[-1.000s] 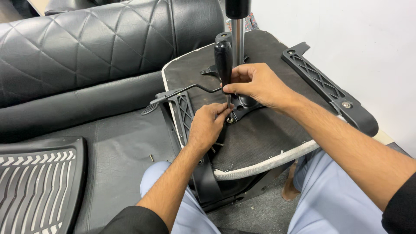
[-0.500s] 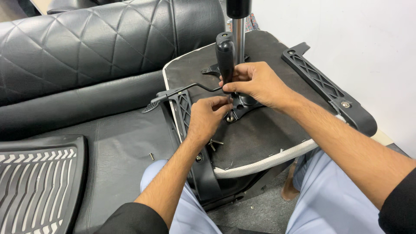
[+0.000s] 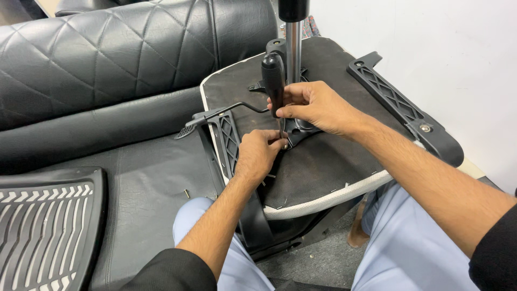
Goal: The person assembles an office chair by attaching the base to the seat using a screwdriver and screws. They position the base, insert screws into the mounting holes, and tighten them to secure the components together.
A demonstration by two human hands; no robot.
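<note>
Black-handled screwdriver [image 3: 273, 81] stands upright in the right hand [image 3: 315, 108], which is closed round it, tip down at the mechanism plate [image 3: 296, 129] on the upturned seat base [image 3: 323, 161]. Left hand [image 3: 257, 153] pinches beside the tip, steadying; fastening looks unfinished, loose screws [image 3: 186, 193] lying left of the plate.

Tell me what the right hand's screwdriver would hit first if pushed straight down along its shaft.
Most likely the black metal bracket on the seat underside. The right hand aims the screwdriver there, by the left hand fingertips. The tip is hidden, so depth is uncertain.
</note>
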